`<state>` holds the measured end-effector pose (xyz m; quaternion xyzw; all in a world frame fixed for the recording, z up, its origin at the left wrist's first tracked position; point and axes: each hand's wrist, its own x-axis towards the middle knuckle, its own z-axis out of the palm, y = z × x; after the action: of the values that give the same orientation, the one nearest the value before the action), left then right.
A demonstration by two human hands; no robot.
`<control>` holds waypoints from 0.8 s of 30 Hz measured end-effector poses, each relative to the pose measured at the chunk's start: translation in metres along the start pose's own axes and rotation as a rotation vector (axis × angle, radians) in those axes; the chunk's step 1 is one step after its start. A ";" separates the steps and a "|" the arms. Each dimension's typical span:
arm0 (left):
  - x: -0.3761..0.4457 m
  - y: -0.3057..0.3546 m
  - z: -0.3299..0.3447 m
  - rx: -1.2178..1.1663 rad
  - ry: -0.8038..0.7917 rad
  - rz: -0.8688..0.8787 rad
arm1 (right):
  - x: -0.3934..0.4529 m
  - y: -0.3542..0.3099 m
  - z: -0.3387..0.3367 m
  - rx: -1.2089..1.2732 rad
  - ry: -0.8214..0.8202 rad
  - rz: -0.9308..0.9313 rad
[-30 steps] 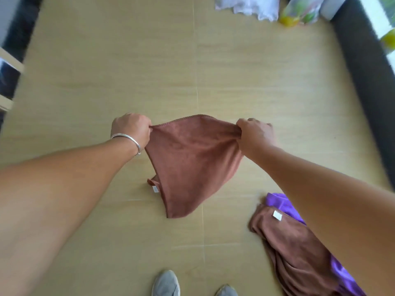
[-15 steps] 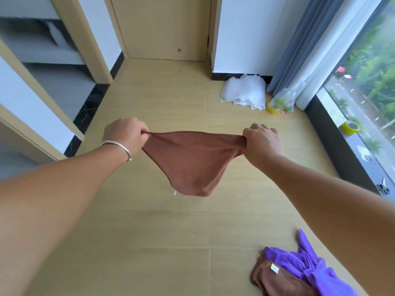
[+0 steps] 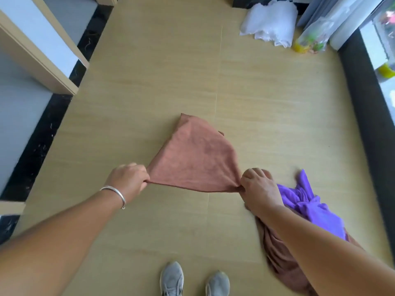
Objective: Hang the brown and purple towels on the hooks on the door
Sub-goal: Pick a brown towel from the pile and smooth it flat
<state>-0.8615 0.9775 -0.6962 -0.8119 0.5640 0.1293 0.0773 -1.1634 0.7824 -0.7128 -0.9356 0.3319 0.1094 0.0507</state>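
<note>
A brown towel [image 3: 196, 159] is stretched between my two hands, its body flung away from me so the far corner points up the frame. My left hand [image 3: 128, 180] pinches its left corner. My right hand [image 3: 259, 189] pinches its right corner. On the floor at the right lies a purple towel [image 3: 307, 201], crumpled on top of a second brown towel [image 3: 280, 257]; my right forearm covers part of both. No door or hooks are in view.
Wooden floor [image 3: 171, 82] all around. A white plastic bag [image 3: 271, 24] and a clear bag with yellow and green items [image 3: 310, 39] sit at the far right by a curtain. A dark sill [image 3: 363, 103] runs along the right. My grey shoes [image 3: 173, 278] show at the bottom.
The view has tilted back down from the door to the floor. The brown towel, which hung below my hands, now flips up and away from me. Both hands have come lower and nearer.
</note>
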 end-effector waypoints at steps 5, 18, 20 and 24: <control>-0.058 0.016 0.101 -0.077 -0.221 -0.028 | -0.077 -0.023 0.099 0.105 -0.113 -0.069; -0.021 0.013 0.232 -0.254 -0.175 -0.057 | -0.048 -0.027 0.230 0.226 -0.130 0.201; 0.020 0.006 0.248 -0.263 -0.137 -0.113 | -0.014 -0.015 0.247 0.229 -0.086 0.255; 0.114 -0.009 0.283 -0.315 -0.084 -0.151 | 0.060 0.013 0.289 0.215 0.011 0.343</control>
<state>-0.8503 0.9547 -1.0003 -0.8479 0.4704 0.2438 -0.0180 -1.1756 0.7844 -1.0083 -0.8551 0.4965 0.0751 0.1293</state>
